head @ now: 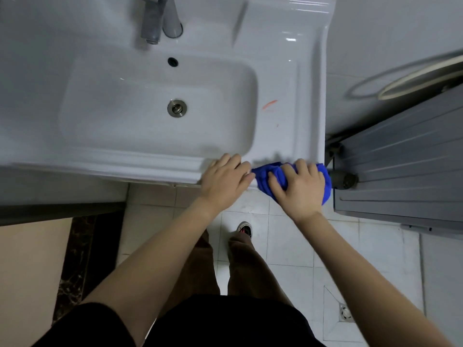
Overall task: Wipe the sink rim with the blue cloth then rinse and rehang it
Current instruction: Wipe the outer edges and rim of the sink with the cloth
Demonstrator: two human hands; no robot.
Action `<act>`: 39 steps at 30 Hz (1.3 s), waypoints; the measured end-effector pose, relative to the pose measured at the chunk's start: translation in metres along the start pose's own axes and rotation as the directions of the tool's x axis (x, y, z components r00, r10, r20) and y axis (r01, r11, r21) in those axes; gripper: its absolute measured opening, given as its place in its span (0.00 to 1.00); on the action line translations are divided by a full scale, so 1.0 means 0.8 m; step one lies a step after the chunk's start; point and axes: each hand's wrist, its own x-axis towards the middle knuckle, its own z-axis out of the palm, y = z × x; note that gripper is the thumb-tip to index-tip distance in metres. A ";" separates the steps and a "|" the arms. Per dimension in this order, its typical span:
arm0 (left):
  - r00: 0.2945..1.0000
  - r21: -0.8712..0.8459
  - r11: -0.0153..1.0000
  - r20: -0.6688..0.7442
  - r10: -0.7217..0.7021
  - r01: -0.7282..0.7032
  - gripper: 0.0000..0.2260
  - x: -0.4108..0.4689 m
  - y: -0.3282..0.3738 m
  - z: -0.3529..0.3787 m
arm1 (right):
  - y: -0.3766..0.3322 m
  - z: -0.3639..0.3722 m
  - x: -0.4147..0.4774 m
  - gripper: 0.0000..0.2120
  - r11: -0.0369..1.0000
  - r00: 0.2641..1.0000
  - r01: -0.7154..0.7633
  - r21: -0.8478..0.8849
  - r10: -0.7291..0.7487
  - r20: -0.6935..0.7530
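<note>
A white ceramic sink (140,161) fills the upper left of the head view. The blue cloth (265,174) is bunched on the rim's front right corner. My right hand (299,187) presses down on the cloth, fingers curled over it. Just left of it, my left hand (225,180) rests flat on the front rim, fingers apart and touching the cloth's edge, holding nothing. An orange smear (270,105) marks the right rim beside the basin.
A metal tap (154,20) stands at the back of the sink, above the overflow hole (172,61) and drain (177,108). A grey ribbed door (400,156) with a knob (344,180) sits close on the right. White tiled floor (288,246) and a floor drain (345,312) lie below.
</note>
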 end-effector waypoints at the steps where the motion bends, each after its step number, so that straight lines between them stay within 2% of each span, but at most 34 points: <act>1: 1.000 -0.001 1.000 -0.028 -0.011 0.011 0.13 0.000 -0.002 0.004 | 0.015 -0.001 0.007 0.16 0.996 0.996 0.085 0.026 -0.086 0.020; 3: 0.997 -0.020 1.000 -0.069 -0.017 0.016 0.13 -0.005 -0.008 0.011 | 0.046 -0.007 0.034 0.19 0.975 0.975 0.212 0.071 -0.216 0.049; 5: 0.996 -0.030 0.999 -0.082 -0.043 0.040 0.13 -0.003 -0.008 0.016 | 0.063 -0.007 0.077 0.20 0.965 0.963 0.253 0.069 -0.258 0.081; 8: 0.992 -0.038 0.994 -0.079 -0.101 0.098 0.12 -0.001 -0.005 0.020 | 0.058 -0.003 0.141 0.19 0.972 0.965 0.235 0.010 -0.235 0.117; 11: 0.988 -0.105 0.986 -0.077 -0.137 0.128 0.12 -0.002 -0.009 0.019 | 0.057 -0.008 0.135 0.17 0.982 0.974 0.185 0.047 -0.190 0.124; 13: 0.983 -0.125 0.980 -0.074 -0.165 0.155 0.12 -0.002 -0.006 0.016 | 0.062 -0.017 0.082 0.17 0.989 0.987 0.114 0.094 -0.124 0.105; 15: 0.982 -0.120 0.979 -0.071 -0.177 0.167 0.12 0.000 -0.002 0.014 | 0.067 -0.023 0.029 0.18 0.982 0.990 -0.072 0.176 0.049 0.135; 17: 0.980 -0.106 0.979 -0.078 -0.182 0.174 0.11 0.002 0.000 0.015 | 0.067 -0.019 0.014 0.17 0.877 0.946 -0.322 0.356 0.281 0.163; 18: 0.980 -0.101 0.979 -0.083 -0.184 0.175 0.11 0.003 0.000 0.017 | 0.066 -0.015 0.023 0.17 0.811 0.919 -0.394 0.433 0.357 0.168; 19: 0.979 -0.097 0.980 -0.088 -0.182 0.173 0.11 0.003 -0.001 0.019 | 0.066 -0.010 0.039 0.18 0.782 0.907 -0.418 0.463 0.392 0.156; 24: 0.985 -0.090 0.987 -0.091 -0.144 0.135 0.12 0.003 -0.004 0.024 | 0.067 -0.004 0.106 0.21 0.785 0.901 -0.427 0.449 0.411 0.137; 31: 0.995 -0.082 0.993 -0.045 -0.094 0.090 0.12 0.000 -0.004 0.015 | 0.054 -0.015 0.016 0.23 0.620 0.794 -0.579 0.530 0.577 0.192; 35: 0.994 -0.072 0.995 -0.069 -0.079 0.075 0.12 0.000 -0.007 0.023 | 0.056 -0.008 0.098 0.24 0.676 0.806 -0.571 0.466 0.569 0.161; 39: 0.994 -0.060 0.994 -0.056 -0.097 0.093 0.12 0.001 -0.006 0.022 | 0.061 -0.007 0.152 0.24 0.649 0.812 -0.555 0.521 0.558 0.170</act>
